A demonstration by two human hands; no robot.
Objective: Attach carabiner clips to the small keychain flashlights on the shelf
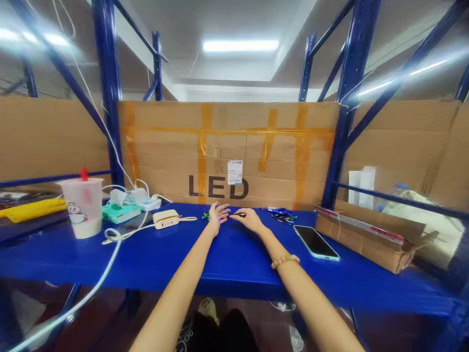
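Observation:
Both my arms reach forward over a blue shelf board (164, 259). My left hand (217, 216) rests near the cardboard wall with its fingers stretched out and apart, over a small green item (205, 214). My right hand (249, 219) lies beside it, fingers curled in a pinch on a thin dark pen-like piece (240, 214) that points left toward my left hand. A bead bracelet (285, 260) sits on my right wrist. More small coloured pieces (281, 215) lie to the right of my right hand.
A phone (315, 241) lies face up on the right, next to a low cardboard box (370, 237). On the left stand a plastic cup with a red straw (83, 205), a power strip (141, 201), a small beige charger (166, 219) and white cables (110, 254). A taped cardboard wall marked LED (227, 151) closes the back.

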